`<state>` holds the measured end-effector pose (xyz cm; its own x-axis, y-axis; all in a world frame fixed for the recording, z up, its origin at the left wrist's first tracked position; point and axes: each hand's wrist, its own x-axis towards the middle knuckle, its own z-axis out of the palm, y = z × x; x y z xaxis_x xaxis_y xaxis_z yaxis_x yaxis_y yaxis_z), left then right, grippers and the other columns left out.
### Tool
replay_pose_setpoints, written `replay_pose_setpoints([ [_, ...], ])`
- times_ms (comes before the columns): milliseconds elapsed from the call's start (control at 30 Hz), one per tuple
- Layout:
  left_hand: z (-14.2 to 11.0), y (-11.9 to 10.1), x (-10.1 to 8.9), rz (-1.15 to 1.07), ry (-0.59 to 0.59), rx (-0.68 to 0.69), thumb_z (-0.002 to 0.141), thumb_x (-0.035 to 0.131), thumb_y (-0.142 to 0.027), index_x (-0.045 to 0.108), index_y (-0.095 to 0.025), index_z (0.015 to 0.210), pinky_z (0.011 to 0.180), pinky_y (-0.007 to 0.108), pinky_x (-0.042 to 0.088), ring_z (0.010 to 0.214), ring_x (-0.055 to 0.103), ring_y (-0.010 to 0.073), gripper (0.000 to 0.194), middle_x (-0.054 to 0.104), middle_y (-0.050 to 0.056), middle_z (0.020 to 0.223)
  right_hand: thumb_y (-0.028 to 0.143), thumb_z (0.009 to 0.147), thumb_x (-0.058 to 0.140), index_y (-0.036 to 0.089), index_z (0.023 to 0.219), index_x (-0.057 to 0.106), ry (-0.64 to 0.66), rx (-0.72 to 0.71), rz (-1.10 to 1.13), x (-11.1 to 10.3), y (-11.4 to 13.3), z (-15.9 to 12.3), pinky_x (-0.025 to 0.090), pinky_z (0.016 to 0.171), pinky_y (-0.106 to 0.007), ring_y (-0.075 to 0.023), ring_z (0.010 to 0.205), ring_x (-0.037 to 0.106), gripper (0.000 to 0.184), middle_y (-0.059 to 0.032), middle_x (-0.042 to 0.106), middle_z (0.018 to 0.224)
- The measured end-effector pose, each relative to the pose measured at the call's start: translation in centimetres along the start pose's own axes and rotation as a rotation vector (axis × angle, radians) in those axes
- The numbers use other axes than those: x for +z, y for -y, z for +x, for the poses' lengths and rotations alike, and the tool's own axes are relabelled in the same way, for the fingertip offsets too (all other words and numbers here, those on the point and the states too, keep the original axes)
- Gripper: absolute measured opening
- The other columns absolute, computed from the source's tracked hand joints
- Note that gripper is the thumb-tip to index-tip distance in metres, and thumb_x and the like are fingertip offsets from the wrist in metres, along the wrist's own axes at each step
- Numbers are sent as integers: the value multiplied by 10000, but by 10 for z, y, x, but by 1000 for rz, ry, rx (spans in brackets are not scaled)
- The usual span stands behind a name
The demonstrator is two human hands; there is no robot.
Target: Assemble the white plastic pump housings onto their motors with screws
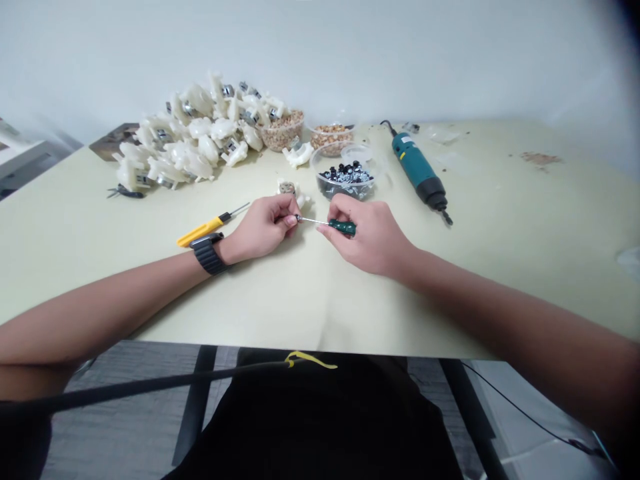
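Observation:
My right hand (373, 235) is closed round the green handle of a small screwdriver (334, 225), whose thin shaft points left. My left hand (263, 225), with a black watch strap on its wrist, pinches something tiny at the screwdriver's tip; I cannot make out what it is. Both hands rest on the pale table (500, 253) near its middle. Just behind them lies a small white plastic part (294, 192).
A yellow-handled screwdriver (207, 227) lies left of my left hand. A heap of white plastic parts (190, 137) sits at the back left. Behind my hands stand a clear bowl of dark screws (345, 179) and two bowls of brownish pieces (283, 129). A teal electric screwdriver (419, 171) lies to the right.

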<state>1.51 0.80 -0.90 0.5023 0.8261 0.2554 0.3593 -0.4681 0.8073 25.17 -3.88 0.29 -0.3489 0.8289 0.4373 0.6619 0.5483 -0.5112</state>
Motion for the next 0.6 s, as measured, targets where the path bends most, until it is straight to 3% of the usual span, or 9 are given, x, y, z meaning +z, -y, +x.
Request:
replay_pose_setpoints([
  [167, -2, -3, 0, 39, 2, 1, 805, 581, -146, 552, -198, 778, 583, 273, 375, 584, 495, 118, 65, 612, -28, 622, 377, 1039, 596, 219, 707, 475, 142, 173, -28, -2, 2, 4, 275, 639, -324, -144, 610, 428, 388, 6, 525, 630],
  [300, -2, -3, -1, 38, 9, 6, 791, 571, -138, 553, -199, 775, 595, 290, 378, 592, 500, 125, 66, 610, -25, 630, 360, 957, 734, 216, 803, 509, 105, 48, -4, -4, -2, 1, 291, 657, -307, -129, 618, 422, 308, 27, 558, 674],
  [467, -1, -1, -1, 28, 20, 6, 808, 566, -138, 555, -201, 783, 593, 292, 372, 585, 491, 121, 68, 611, -24, 639, 282, 940, 724, 221, 829, 492, 41, -115, -53, -6, -4, -2, 307, 682, -303, -136, 653, 420, 264, 21, 555, 716],
  [600, -1, -2, -1, 40, 19, 11, 807, 564, -136, 555, -200, 786, 597, 286, 372, 586, 493, 121, 68, 608, -28, 633, 337, 963, 692, 222, 867, 519, 41, -81, -95, -5, 0, -1, 301, 670, -310, -150, 654, 421, 230, 6, 563, 729],
])
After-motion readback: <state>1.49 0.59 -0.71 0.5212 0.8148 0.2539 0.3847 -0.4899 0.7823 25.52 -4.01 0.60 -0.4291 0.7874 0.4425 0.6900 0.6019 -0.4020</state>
